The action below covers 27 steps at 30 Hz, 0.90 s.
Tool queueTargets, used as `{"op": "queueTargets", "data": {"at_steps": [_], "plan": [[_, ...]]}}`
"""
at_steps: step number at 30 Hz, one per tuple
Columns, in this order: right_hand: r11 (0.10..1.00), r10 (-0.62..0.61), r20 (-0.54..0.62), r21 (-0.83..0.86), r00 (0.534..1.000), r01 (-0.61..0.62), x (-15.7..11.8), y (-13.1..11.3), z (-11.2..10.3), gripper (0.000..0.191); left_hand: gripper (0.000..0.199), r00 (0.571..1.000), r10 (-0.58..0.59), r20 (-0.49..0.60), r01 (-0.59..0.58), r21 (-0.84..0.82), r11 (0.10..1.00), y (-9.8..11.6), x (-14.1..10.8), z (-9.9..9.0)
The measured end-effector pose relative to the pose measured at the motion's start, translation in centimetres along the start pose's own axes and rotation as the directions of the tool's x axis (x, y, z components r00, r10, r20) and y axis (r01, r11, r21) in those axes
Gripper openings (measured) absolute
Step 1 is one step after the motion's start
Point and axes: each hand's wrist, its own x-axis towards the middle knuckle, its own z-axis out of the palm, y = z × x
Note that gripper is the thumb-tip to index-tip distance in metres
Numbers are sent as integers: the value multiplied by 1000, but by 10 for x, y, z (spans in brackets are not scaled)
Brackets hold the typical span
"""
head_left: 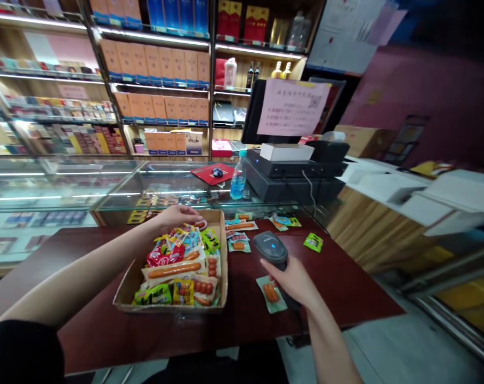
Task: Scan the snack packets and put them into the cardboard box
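Note:
My left hand (178,216) is over the far edge of a shallow cardboard box (224,261), fingers bent and pinched at a small sausage packet (201,224). Wrapped snacks fill the box, among them a long sausage (175,270), a red packet (165,253) and a green packet (154,294). My right hand (293,280) is wrapped round the handle of a dark barcode scanner (271,248) that has a blue light on top. Just below the scanner, a packet with short sausages (271,293) lies on the table.
On the dark red table (338,288), several snack packets (240,236) lie right of the box, and a green packet (314,242) is further right. Behind stand a bottle of blue liquid (238,178), a monitor (255,114), a glass counter (118,186) and stocked shelves (158,85).

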Motion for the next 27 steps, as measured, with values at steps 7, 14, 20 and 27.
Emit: {"op": "queueTargets", "data": {"at_steps": [7,14,20,27], "plan": [[996,70,-83,64,994,-65,-25,18,-28,33,43,940,70,335,-90,45,995,17,29,120],[985,149,-191,117,970,-128,-50,32,-52,32,37,852,79,517,-153,102,983,9,42,229],[976,194,-257,145,947,-161,-66,43,-61,32,39,788,54,614,-209,184,960,-5,46,269],[985,160,-266,110,950,-135,-63,58,-66,34,71,728,54,683,-583,577,572,-27,20,267]]}}
